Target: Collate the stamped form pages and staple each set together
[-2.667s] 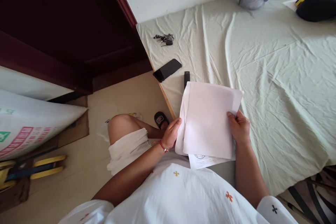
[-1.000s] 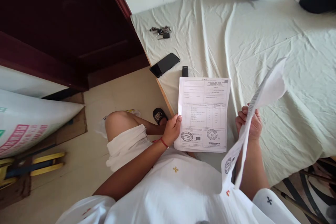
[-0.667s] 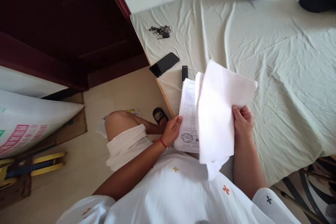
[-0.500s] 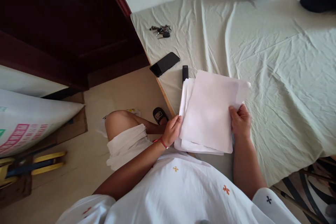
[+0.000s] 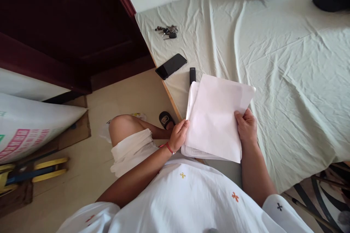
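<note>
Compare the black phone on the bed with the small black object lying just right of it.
The phone is wide and flat, lying slantwise at the edge of the bed; the small black object is narrow and points straight toward the stack of papers. The phone lies clear of the papers; the small object nearly meets their top edge. Both are black and rest on the sheet.

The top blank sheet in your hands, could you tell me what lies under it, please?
Under the top blank sheet, edges of more sheets show, one faintly printed. Their faces are covered. Left hand and right hand hold the stack.
</note>
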Tool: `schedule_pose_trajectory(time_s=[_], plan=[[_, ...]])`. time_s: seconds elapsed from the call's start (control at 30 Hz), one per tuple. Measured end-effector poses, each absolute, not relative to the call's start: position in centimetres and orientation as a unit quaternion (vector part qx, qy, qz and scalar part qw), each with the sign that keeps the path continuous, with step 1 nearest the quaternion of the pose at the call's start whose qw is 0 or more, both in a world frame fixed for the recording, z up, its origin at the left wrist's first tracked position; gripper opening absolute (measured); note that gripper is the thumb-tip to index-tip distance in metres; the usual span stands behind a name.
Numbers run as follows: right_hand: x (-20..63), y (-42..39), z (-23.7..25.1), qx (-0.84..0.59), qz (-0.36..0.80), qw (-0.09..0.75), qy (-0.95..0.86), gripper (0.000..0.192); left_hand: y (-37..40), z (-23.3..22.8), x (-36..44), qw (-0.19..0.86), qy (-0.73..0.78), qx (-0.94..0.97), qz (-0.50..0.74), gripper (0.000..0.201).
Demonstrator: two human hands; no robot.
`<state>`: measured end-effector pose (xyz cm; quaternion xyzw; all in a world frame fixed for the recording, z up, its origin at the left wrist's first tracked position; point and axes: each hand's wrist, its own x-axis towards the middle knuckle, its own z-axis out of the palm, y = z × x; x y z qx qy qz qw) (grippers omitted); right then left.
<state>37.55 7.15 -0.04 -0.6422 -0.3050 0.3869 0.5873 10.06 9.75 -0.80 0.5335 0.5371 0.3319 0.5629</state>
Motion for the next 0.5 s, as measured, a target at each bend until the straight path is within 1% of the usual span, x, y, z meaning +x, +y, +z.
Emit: schedule_pose_trajectory(time_s=[0.27, 0.5], plan=[[37.0, 7.3, 0.1, -0.646, 0.388, 0.588, -0.294, 0.023, 9.8, -1.2, 9.9, 0.605, 0.513, 0.498, 0.350, 0.057], [36.4, 7.3, 0.9, -0.647, 0.390, 0.584, -0.299, 0.018, 9.9, -1.4, 9.8, 0.586, 0.530, 0.500, 0.355, 0.055]])
